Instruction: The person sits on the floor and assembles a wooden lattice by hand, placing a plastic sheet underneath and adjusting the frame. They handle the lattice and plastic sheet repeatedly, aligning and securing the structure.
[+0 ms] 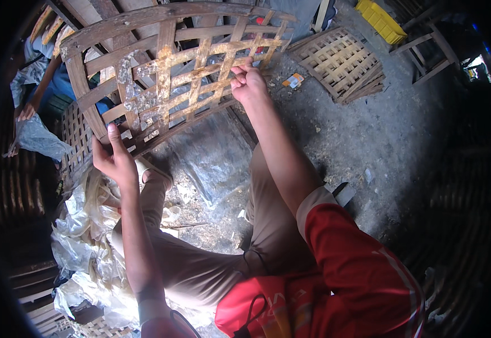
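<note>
A large woven bamboo rack [163, 84] with a curved wooden frame stands tilted up in front of me. Pale, flaky residue clings to its slats, thickest on the left and middle. My left hand [116, 161] grips the rack's lower left corner, thumb on the near side and fingers partly hidden behind the frame. Toward the right end, my right hand [249, 84] is closed against the lattice with its fingers curled and one fingertip raised to a slat. Whether anything small is pinched there cannot be made out.
Crumpled clear plastic sheeting [90, 242] lies by my left leg. More woven racks [341, 62] lie stacked at the far right, near a yellow crate [381, 21] and a wooden stool [434, 53]. At the far left, another person's hand [28, 110] holds a plastic bag [42, 138].
</note>
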A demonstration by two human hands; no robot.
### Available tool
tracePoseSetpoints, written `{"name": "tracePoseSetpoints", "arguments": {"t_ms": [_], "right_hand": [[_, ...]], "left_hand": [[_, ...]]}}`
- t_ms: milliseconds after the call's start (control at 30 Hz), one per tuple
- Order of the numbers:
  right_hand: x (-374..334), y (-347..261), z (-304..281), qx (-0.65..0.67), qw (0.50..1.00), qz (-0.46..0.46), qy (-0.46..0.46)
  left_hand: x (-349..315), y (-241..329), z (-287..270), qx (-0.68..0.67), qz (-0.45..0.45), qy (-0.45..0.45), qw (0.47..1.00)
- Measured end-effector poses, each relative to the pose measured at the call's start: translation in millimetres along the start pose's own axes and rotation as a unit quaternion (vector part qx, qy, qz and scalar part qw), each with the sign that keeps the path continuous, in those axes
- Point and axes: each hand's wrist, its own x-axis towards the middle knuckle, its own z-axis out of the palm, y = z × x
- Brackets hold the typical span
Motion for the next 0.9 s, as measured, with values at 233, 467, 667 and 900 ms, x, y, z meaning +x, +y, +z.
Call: {"name": "tracePoseSetpoints", "arguments": {"t_ms": [233, 467, 667, 900], "right_hand": [[12, 2, -9, 0.104, 0.994, 0.015, -0.019], [17, 5, -14, 0.058, 0.998, 0.022, 0.028], [19, -2, -19, -0.020, 0.999, 0.014, -0.028], [3, -1, -7, -0.044, 0.998, 0.005, -0.045]], "left_hand": [[-8, -1, -3, 0.015, 0.082, -0.009, 0.996], [-5, 4, 5, -0.025, 0.001, 0.012, 1.000], [7, -11, 4, -0.028, -0.025, 0.037, 0.999], [19, -42, -10, -0.058, -0.136, 0.032, 0.988]]}}
